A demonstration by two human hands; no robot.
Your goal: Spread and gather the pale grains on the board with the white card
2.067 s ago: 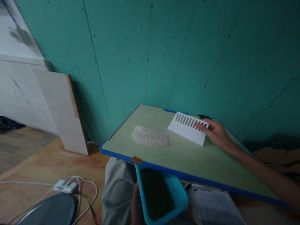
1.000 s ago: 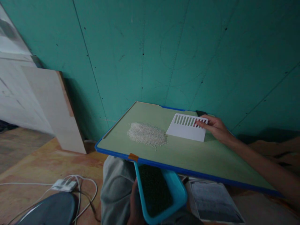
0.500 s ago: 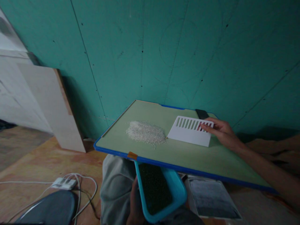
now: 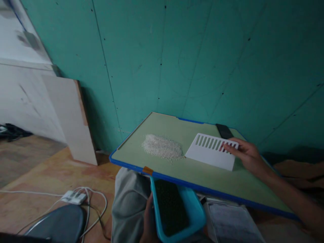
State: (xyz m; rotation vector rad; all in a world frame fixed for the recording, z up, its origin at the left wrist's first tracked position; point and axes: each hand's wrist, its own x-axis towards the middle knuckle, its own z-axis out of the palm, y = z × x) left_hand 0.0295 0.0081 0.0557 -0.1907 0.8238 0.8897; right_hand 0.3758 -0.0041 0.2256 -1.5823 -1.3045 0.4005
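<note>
Green wall panels seamed with dark lines stand behind the work, and orange-brown wooden flooring spreads below on the left. In the head view, a pale green rectangular board with blue edging carries an oblong pile of whitish grains towards its left end.

Right of this pile, midway between the board's near and far edges, is a white flat scraper with slots, pinched at its right end by the right hand. Beneath the near edge, the left hand rests along a turquoise plastic tub with dark contents; how tightly its hidden fingers grip, I cannot tell.

Over the last two seconds the scraper has slid nearer the near edge, uncovering more of a black flat object by the far edge. Its left corner now meets the pile's right end, so it seems placed to work there. Its long axis runs parallel to the near edge, slots facing the far one.
</note>
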